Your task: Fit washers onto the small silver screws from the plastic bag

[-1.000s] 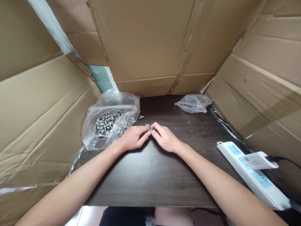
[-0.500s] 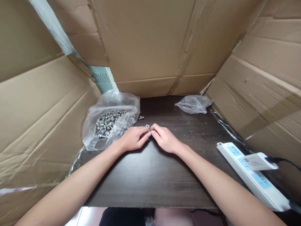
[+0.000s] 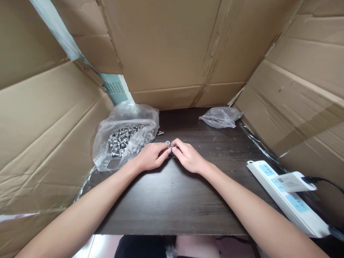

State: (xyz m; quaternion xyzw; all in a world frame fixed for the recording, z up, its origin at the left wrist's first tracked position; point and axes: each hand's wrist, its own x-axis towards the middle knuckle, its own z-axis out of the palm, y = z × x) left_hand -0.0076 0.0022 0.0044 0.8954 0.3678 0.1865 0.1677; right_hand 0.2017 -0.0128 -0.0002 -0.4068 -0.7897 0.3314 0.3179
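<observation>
My left hand (image 3: 153, 156) and my right hand (image 3: 187, 156) meet over the middle of the dark table. Their fingertips pinch a small metal screw piece (image 3: 170, 148) between them; its exact shape is too small to tell. Just behind the fingertips lies a flat washer (image 3: 168, 142), partly covered by the left fingers. A small bolt (image 3: 160, 133) rests on the table farther back. To the left of my left hand, an open clear plastic bag (image 3: 100, 152) holds several metal bolts (image 3: 120, 140).
A crumpled clear bag (image 3: 221, 117) lies at the back right. On the right is a white power strip (image 3: 292, 200) with a plugged-in adapter (image 3: 295, 181) and black cable. Cardboard walls (image 3: 172, 53) enclose the dark table (image 3: 172, 208) at the back and sides.
The fingertips have shifted slightly around the small metal piece, which shows a little more between them. The whole view has moved very slightly.
</observation>
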